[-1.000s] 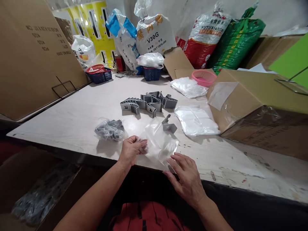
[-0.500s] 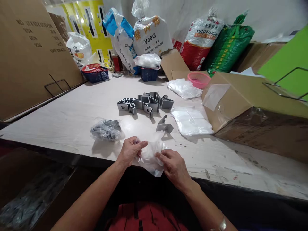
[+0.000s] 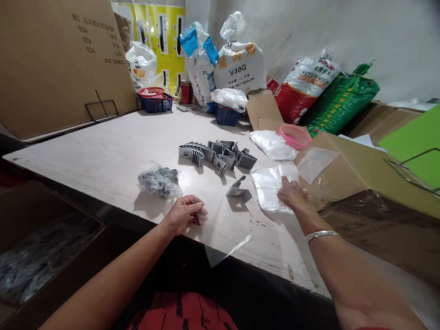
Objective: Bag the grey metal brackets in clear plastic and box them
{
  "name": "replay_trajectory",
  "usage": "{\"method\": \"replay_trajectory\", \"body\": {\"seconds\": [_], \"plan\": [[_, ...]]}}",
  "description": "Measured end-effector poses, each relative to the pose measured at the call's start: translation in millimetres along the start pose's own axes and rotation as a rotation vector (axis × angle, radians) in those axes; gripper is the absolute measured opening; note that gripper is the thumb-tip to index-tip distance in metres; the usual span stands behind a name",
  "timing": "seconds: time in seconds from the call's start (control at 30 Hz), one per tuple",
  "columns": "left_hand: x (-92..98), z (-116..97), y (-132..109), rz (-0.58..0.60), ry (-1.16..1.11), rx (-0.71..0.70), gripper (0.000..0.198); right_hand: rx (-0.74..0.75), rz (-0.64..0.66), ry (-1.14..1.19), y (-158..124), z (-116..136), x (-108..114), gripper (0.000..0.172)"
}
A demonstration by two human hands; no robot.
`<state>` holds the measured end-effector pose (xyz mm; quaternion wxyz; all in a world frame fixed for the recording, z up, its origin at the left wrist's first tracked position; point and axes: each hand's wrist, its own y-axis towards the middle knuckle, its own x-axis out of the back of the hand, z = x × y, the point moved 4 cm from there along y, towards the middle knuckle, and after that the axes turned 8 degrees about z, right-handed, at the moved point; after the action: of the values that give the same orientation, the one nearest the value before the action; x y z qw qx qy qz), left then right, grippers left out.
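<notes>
From the head-worn camera: a person's left hand (image 3: pixel 184 214) curls loosely, fingers bent inward, beside a clear, thin plastic bag (image 3: pixel 222 231) lying on a pale wooden work table (image 3: pixel 103 156). The bag's flap hangs over the table's front edge. Whether the fingers pinch the film cannot be told. The right hand (image 3: pixel 292 193), a silver bangle (image 3: pixel 321 235) at its wrist, lies spread with fingers flat on a loose stack of clear plastic bags (image 3: pixel 271 188). The film looks light, soft and slippery, best taken by its open edge or flap. A single bent grey metal bracket (image 3: pixel 239 193) sits between the hands, just above the bag. Further up lies a heap of matching brackets (image 3: pixel 216 156), stiff-looking and angular. Left of the hands rests a clear bag of dark grey brackets (image 3: pixel 158 181). A brown cardboard box (image 3: pixel 357 178) stands at the table's right.
</notes>
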<state>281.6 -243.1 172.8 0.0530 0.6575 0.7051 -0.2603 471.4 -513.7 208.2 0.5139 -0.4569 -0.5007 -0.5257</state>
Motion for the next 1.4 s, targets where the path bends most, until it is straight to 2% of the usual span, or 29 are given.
{"method": "replay_trajectory", "body": {"seconds": [0.07, 0.1, 0.17, 0.23, 0.3, 0.37, 0.47, 0.53, 0.6, 0.7, 0.83, 0.97, 1.1, 1.23, 1.4], "plan": [[-0.3, -1, -1, -0.011, 0.015, 0.003, 0.022, -0.033, 0.053, -0.028, 0, -3, -3, 0.043], [-0.3, -1, -1, -0.013, 0.016, 0.003, 0.022, -0.048, 0.032, -0.037, -4, -3, -2, 0.045], [0.0, 0, -1, -0.017, 0.016, -0.001, 0.021, -0.015, -0.129, -0.029, -17, 3, 8, 0.045], [0.4, 1, -1, -0.016, 0.023, 0.001, 0.021, 0.13, -0.338, 0.016, -41, 17, 19, 0.042], [0.9, 1, 0, -0.016, 0.041, -0.004, 0.021, 0.355, -0.451, 0.121, -73, 38, 25, 0.035], [2.6, 0, 0, -0.051, 0.052, -0.023, 0.021, 0.576, -0.409, 0.297, -107, 57, 25, 0.027], [6.6, -9, 4, -0.135, 0.094, -0.062, 0.02, 0.944, -0.133, 0.497, -152, 83, 13, 0.024], [7.8, -17, 9, -0.154, 0.14, -0.072, 0.019, 1.072, 0.009, 0.497, -174, 90, -1, 0.024], [7.5, -23, 15, -0.141, 0.15, -0.087, 0.018, 1.058, 0.05, 0.45, -185, 91, -15, 0.02], [5.9, -27, 21, -0.129, 0.063, -0.136, 0.015, 0.958, 0.033, 0.424, -192, 89, -29, 0.013], [5.0, -21, 12, -0.134, -0.062, -0.192, 0.021, 0.876, -0.006, 0.379, -202, 97, -31, 0.018], [15.1, -11, -15, -0.278, 0.135, -0.182, 0.036, 0.777, -0.035, 0.338, -211, 107, -30, 0.025], [18.8, -4, -35, -0.296, 0.332, -0.103, 0.048, 0.727, -0.1, 0.37, -213, 110, -33, 0.022], [12.9, -4, -37, -0.271, 0.39, -0.043, 0.057, 0.733, -0.129, 0.386, -213, 110, -35, 0.021], [8.9, -4, -33, -0.273, 0.297, -0.064, 0.052, 0.707, -0.22, 0.438, -216, 112, -31, 0.027]]}}
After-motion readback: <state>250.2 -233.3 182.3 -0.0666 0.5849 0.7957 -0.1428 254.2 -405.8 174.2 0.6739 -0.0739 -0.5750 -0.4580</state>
